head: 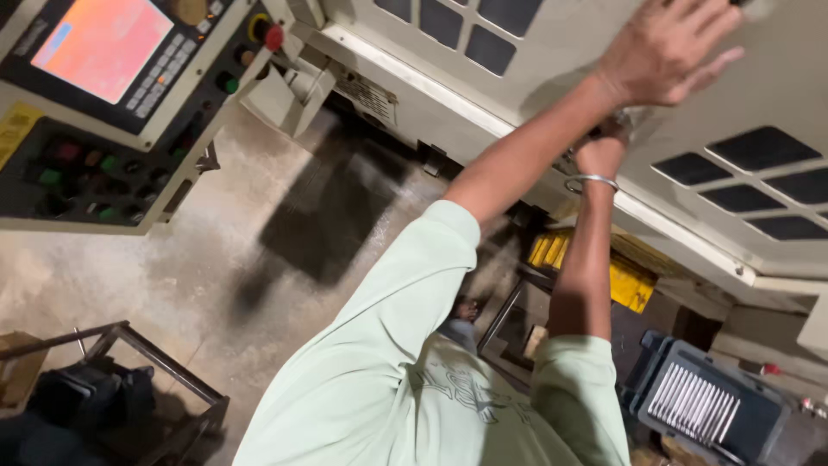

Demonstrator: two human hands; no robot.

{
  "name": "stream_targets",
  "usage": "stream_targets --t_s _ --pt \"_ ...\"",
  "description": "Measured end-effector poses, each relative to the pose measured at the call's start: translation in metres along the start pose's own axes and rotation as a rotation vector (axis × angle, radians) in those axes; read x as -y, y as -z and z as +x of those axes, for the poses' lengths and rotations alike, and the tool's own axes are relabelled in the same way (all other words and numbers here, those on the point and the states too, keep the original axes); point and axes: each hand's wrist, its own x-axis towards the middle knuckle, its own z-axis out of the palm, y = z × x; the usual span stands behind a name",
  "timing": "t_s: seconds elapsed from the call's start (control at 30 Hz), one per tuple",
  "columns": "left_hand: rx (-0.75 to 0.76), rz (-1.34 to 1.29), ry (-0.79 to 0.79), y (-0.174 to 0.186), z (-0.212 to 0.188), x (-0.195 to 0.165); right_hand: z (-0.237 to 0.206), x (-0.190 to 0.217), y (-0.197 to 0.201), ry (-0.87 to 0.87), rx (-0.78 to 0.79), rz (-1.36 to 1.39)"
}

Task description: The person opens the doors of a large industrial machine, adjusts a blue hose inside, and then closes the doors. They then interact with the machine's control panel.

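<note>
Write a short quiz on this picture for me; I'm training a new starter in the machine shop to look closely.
1. True or false: the left hand lies open against the pale machine door.
2. Which wrist wears the metal bangle? A: left. B: right. C: both.
3. Fill in: the screen on the control panel glows ____.
Key: 1 true; 2 B; 3 orange.

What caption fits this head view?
Left hand flat on machine door, right hand at its handle.
</note>
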Motion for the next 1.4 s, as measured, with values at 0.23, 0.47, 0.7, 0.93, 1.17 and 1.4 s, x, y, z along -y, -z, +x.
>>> stream_targets --t_s 0.23,0.47,0.7,0.93,1.17,1.4 --pt "-0.100 0.034 0.023 -0.010 -0.007 -0.003 -0.003 -0.012 -0.003 -0.016 -0.041 -0.206" --pt "-0.071 0.045 0.045 -0.018 -0.008 -0.009 -0.004 -0.023 0.000 -0.057 -0.152 -0.309" --pt "-0.127 0.063 0.022 -0.026 -0.008 -0.009 0.000 -0.032 0.011 -0.068 -0.034 -0.345" --pt "-0.094 0.115 0.019 -0.036 -0.009 -0.015 0.003 -0.050 0.011 -0.038 -0.117 -0.439" --pt "-0.083 0.181 0.015 -0.052 -0.017 -0.018 0.002 -0.064 0.010 -0.076 -0.229 -0.389" --pt "-0.106 0.143 0.063 -0.054 -0.029 -0.018 -0.005 -0.066 0.001 0.064 -0.271 -0.406"
